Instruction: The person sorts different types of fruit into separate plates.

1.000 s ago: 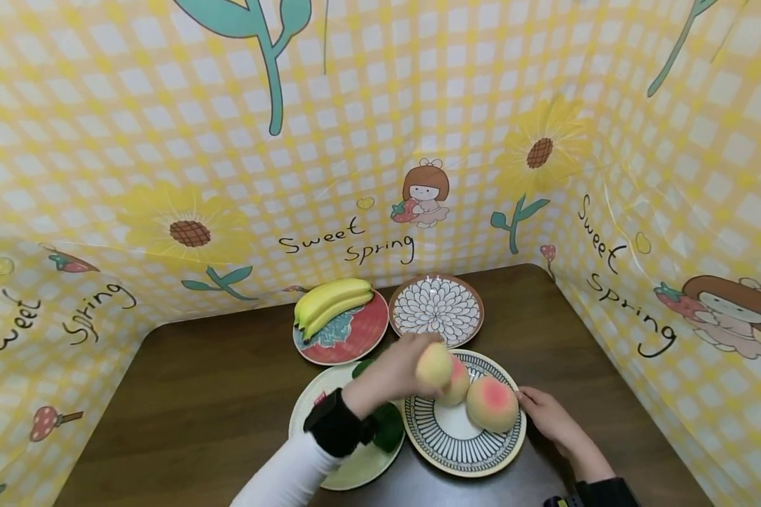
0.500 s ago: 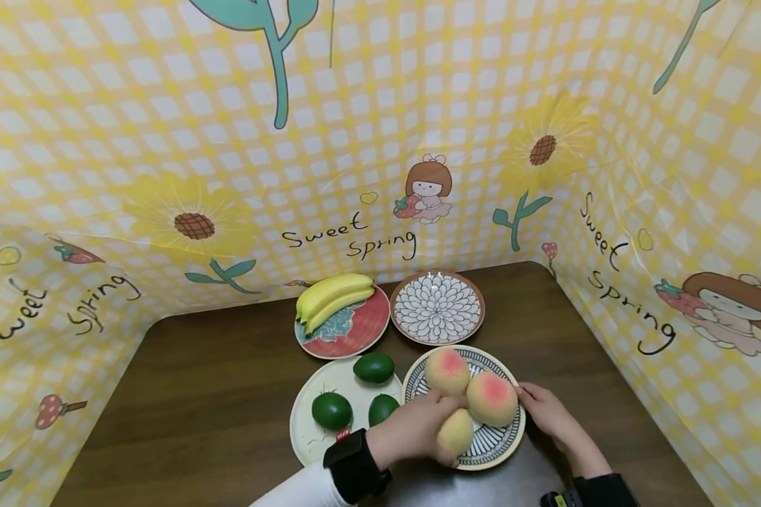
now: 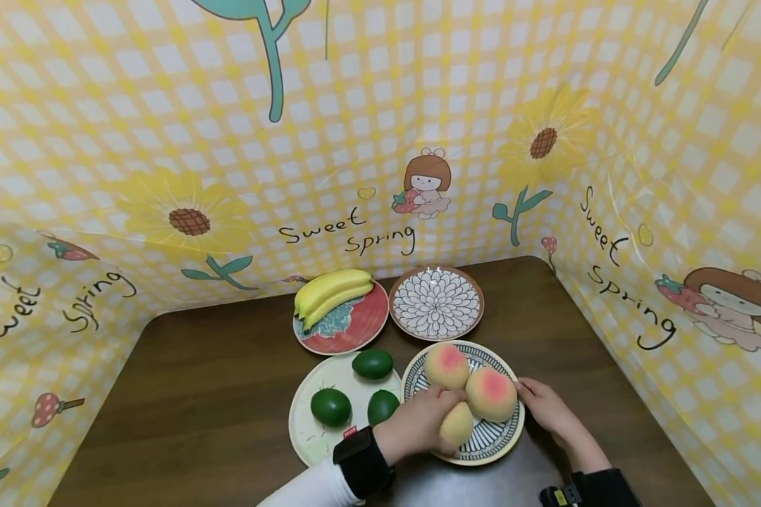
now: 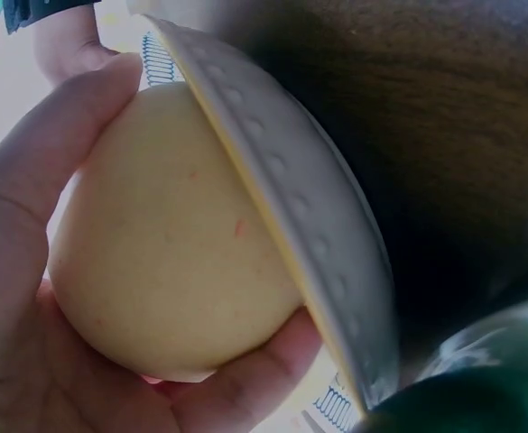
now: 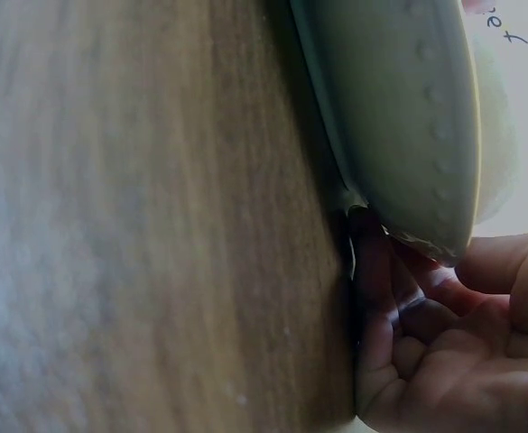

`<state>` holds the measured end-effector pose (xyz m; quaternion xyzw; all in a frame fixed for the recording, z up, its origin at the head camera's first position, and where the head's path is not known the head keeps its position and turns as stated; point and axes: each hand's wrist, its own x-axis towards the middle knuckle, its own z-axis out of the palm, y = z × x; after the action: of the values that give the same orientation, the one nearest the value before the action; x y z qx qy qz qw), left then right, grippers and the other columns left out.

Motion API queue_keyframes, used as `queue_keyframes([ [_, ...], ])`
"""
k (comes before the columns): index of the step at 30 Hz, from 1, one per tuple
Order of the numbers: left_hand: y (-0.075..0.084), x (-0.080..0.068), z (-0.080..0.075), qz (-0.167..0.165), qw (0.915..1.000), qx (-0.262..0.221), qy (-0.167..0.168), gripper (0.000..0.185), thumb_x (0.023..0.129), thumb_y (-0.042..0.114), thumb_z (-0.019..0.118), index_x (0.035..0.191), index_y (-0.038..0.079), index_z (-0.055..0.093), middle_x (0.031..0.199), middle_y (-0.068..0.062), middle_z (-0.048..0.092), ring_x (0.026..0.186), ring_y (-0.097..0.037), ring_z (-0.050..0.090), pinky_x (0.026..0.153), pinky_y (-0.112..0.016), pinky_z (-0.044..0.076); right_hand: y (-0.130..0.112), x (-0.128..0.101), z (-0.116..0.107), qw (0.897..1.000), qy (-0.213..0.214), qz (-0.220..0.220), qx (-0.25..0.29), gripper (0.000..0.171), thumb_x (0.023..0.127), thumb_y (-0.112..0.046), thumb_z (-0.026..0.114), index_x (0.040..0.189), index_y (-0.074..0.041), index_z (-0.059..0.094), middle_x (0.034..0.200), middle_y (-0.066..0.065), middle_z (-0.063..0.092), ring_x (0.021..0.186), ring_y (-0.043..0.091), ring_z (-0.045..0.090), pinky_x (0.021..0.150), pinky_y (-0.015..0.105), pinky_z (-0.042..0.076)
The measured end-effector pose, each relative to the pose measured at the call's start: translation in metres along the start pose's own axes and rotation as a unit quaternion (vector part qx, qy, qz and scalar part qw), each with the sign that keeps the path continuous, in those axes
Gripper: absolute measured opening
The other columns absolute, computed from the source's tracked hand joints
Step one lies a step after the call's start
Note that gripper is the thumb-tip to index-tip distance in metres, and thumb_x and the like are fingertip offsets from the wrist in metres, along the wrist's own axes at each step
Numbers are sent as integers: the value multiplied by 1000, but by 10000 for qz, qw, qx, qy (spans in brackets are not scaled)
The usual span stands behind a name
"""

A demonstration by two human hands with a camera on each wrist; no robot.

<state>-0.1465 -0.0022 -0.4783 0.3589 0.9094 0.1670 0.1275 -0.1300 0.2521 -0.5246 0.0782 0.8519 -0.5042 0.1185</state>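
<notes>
My left hand (image 3: 418,422) grips a pale yellow peach (image 3: 458,424) at the front left of a black-and-white patterned plate (image 3: 482,451). In the left wrist view, thumb and fingers wrap round this peach (image 4: 173,244), close inside the plate's rim. Whether it touches the plate's bottom is hidden. Two more peaches with pink tops, one at the back (image 3: 447,365) and one at the right (image 3: 491,394), lie on the same plate. At the plate's right edge, my right hand (image 3: 548,407) pinches the rim, thumb above and fingers beneath, as the right wrist view shows.
Left of the peaches, a pale green plate (image 3: 304,426) bears several green fruits (image 3: 331,407), partly behind my left hand. Bananas (image 3: 332,296) lie on a red plate (image 3: 368,327) farther back. Beside it stands a brown-rimmed flower-patterned plate (image 3: 436,303). A checked cloth (image 3: 330,176) encloses the wooden table (image 3: 196,394).
My left hand has brought its peach from above the plate's back left down to its front left, uncovering the green fruits. My right hand stays on the rim.
</notes>
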Motion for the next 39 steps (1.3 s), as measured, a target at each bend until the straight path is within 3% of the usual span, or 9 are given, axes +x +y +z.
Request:
queue_keyframes([
  [6,6,-1,-2,-296,9993,-95,206,77,63,37,96,131,27,61,113,-6,66,95,-12,63,75,-23,51,-2,1,1,10000,-22,-47,-29,41,110,-13,39,134,17,54,137,36,57,134,50,50,111,60,44],
  [10,10,-2,-1,-717,9971,-79,245,87,64,45,96,134,19,52,109,-12,66,85,-19,67,66,-27,53,-2,0,3,10000,-44,-40,-52,41,110,-13,39,135,16,54,137,35,57,133,50,51,110,59,45],
  [14,13,-4,1,-919,9950,-50,382,85,64,49,95,123,11,46,105,-14,60,74,-22,66,57,-28,51,-2,-1,5,9999,-64,-42,-73,41,110,-13,39,135,15,55,137,35,58,133,50,52,109,58,46],
  [17,14,-6,2,-846,9948,77,564,80,63,49,96,114,11,48,103,-11,55,72,-19,63,55,-27,49,-2,-2,6,9999,-75,-44,-99,40,110,-13,39,134,15,56,136,34,59,132,49,53,108,57,46],
  [22,15,-13,1,-592,9919,727,862,75,66,58,90,117,14,56,103,-7,58,82,-17,62,59,-26,50,-1,-4,7,9999,-106,-37,-128,40,109,-13,39,134,15,56,134,34,59,130,49,53,106,56,47],
  [31,4,-29,-9,-636,9920,850,679,60,79,53,83,128,23,66,119,-1,69,105,-18,68,72,-29,55,1,-6,3,9996,-141,-2,-254,41,110,-15,38,133,16,55,131,34,61,125,46,56,101,50,50],
  [37,-2,-34,-11,-555,9923,894,648,61,81,48,82,135,24,66,111,0,76,97,-16,72,66,-26,52,-4,-4,-3,9991,-173,-47,-397,42,110,-14,37,133,16,54,129,34,61,122,45,57,98,48,51],
  [39,-1,-34,-12,-506,9920,925,690,61,82,47,82,136,23,66,109,0,77,95,-16,72,63,-26,52,-6,-2,-6,9986,-233,-64,-464,41,110,-14,37,130,16,55,123,32,62,114,40,59,92,44,51],
])
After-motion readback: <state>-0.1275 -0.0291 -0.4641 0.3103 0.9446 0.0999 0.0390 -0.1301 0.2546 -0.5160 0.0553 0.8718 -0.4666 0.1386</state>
